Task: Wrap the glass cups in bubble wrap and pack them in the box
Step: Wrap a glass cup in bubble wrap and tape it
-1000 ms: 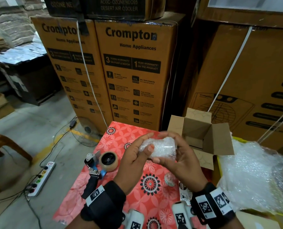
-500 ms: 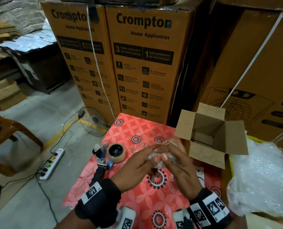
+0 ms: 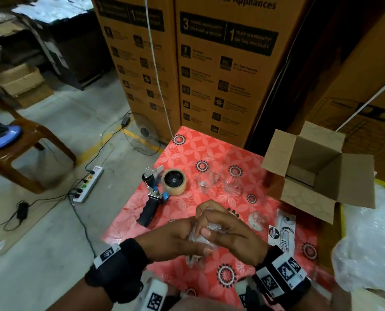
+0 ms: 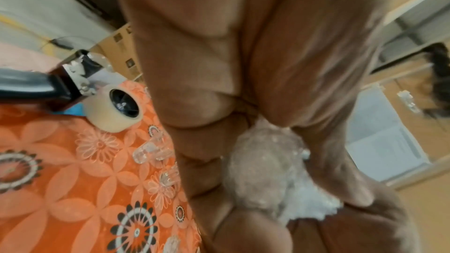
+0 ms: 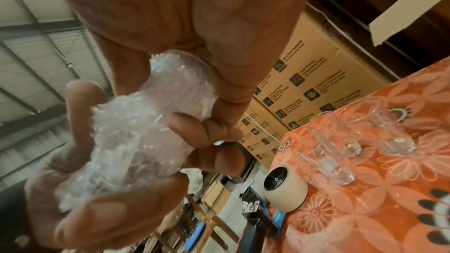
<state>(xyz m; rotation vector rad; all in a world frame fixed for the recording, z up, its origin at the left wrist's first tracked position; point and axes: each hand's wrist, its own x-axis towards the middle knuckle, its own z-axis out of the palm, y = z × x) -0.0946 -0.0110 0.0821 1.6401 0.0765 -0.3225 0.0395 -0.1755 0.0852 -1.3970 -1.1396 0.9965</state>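
Note:
A glass cup wrapped in bubble wrap (image 3: 196, 240) is held low over the red flowered tablecloth (image 3: 209, 142), close to me. My left hand (image 3: 182, 234) grips it from the left and my right hand (image 3: 227, 227) curls over it from the right. The right wrist view shows the wrapped cup (image 5: 146, 132) pinched between thumb and fingers; the left wrist view shows the bundle (image 4: 263, 170) in the palm. Two bare glass cups (image 3: 206, 182) (image 3: 232, 185) stand further back. The open cardboard box (image 3: 310, 171) stands at the right rear, flaps up.
A tape dispenser (image 3: 164, 187) lies left of the cups. A small wrapped bundle (image 3: 257, 219) and sticker sheets (image 3: 281, 230) lie right of my hands. Loose bubble wrap (image 3: 371, 243) is piled at the far right. Tall cartons (image 3: 220, 75) stand behind the table.
Both hands have come down and toward me with the wrapped cup, and they now close more tightly around it. The head view has tilted down, bringing the bare cups into sight.

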